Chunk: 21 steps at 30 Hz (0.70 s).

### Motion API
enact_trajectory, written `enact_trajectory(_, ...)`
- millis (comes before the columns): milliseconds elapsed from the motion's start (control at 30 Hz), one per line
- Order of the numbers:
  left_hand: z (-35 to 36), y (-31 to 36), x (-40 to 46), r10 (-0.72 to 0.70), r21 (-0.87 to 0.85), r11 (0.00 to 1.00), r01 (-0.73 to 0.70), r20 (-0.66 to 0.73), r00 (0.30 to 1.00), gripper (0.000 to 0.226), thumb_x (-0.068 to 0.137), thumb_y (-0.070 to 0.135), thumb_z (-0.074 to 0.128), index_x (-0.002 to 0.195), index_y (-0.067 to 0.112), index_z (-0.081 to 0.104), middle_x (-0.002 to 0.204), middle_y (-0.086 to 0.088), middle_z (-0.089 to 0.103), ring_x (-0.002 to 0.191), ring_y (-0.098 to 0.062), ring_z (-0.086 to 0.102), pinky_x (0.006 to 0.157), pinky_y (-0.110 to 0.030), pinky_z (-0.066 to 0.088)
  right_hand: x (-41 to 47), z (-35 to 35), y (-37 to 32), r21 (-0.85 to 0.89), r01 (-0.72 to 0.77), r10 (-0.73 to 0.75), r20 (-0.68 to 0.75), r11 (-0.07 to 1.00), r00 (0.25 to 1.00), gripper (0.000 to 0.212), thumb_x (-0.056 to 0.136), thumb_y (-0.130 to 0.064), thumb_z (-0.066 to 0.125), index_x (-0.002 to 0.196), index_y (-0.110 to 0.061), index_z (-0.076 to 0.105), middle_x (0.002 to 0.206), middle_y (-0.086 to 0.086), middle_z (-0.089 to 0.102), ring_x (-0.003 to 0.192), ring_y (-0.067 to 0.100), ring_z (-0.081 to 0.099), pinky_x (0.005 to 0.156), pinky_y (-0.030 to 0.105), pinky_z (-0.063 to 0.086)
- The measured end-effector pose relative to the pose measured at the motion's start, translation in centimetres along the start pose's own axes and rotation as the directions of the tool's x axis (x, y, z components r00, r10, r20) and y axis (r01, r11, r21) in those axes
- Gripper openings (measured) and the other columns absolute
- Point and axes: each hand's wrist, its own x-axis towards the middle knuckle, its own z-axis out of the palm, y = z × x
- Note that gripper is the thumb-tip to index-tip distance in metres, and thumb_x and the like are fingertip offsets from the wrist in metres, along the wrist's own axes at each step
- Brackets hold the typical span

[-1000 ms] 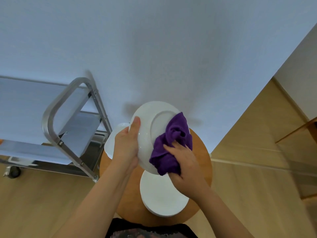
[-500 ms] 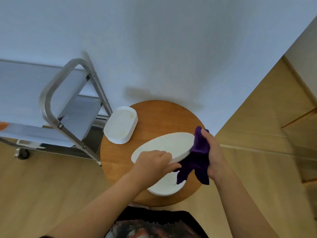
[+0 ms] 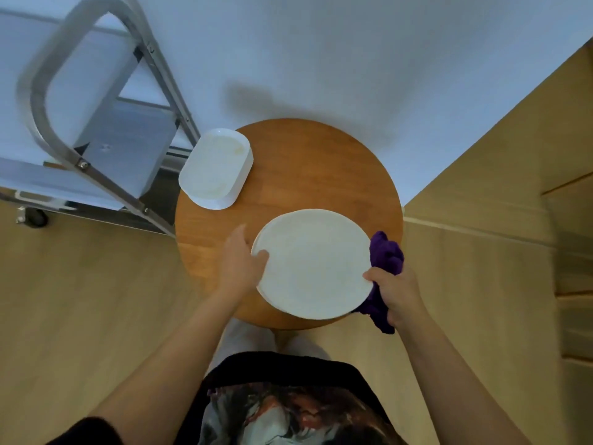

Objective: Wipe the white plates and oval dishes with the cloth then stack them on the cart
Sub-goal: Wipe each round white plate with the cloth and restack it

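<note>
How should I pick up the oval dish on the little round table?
Hold the oval dish by its two long sides, coming down from above with both hands. It sits flat, open side up, and its raised rim gives fingers something to hook under. One end overhangs the table edge by the cart.

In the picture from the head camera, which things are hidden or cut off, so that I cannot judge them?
Head view only:
- Any plate under the round plate: covered by it, only a rim line shows.
- Left hand fingers: under the plate, only the thumb shows.
- Purple cloth: partly behind the plate and the right hand.
- Cart: cut off by the left and top edges; its contents cannot be told.
- Stains in the oval dish: too blurred.
</note>
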Motion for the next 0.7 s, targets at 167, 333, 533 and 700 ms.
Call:
enact_trajectory(167,0.3,-3.0,1.6,-0.238,-0.285,0.904,0.317,0.281,0.93,0.014,0.085,-0.003,0.059,0.088,0.011,0.064,0.098,-0.011,0.066,0.085,-0.023,0.062,0.065,-0.031,0.053,0.9,0.8,1.4,-0.087,0.027,-0.023,0.047,0.996,0.999,0.045,0.077,0.004,0.067,0.118,-0.011,0.056,0.104,0.012,0.066,0.089,0.032,0.065,0.075,0.051,0.056)
enact_trajectory(333,1.0,-4.1,2.4,-0.25,-0.398,0.867,0.3,0.173,0.953,0.017,0.087,-0.003,0.058,0.095,0.012,0.063,0.1,-0.011,0.066,0.095,-0.03,0.061,0.076,-0.043,0.055,2.0,0.9,2.0,-0.236,0.08,-0.095,-0.054,0.968,0.994,0.038,0.074,-0.009,0.072,0.11,-0.017,0.059,0.097,0.003,0.067,0.089,0.027,0.065,0.081,0.052,0.055)
enact_trajectory(533,2.3,-3.8,2.2,-0.104,-0.239,0.966,0.1,-0.004,0.995,0.02,0.086,0.0,0.059,0.075,0.016,0.063,0.072,0.004,0.063,0.067,-0.012,0.059,0.058,-0.025,0.049,3.2,-1.3,2.8,-0.34,0.01,-0.042,-0.086,0.94,0.995,0.041,0.073,-0.032,0.075,0.107,-0.02,0.056,0.096,0.006,0.067,0.08,0.028,0.068,0.065,0.051,0.058)
enact_trajectory(700,2.1,-4.4,3.2,0.022,0.369,0.929,-0.033,0.035,0.999,0.019,0.09,0.024,0.056,0.083,0.007,0.061,0.07,-0.004,0.058,0.062,-0.017,0.054,0.047,-0.023,0.035,3.1,-1.3,3.7,-0.241,0.032,-0.074,-0.166,0.97,0.983,0.037,0.079,-0.033,0.072,0.109,-0.026,0.05,0.1,-0.004,0.06,0.091,0.023,0.063,0.083,0.05,0.054)
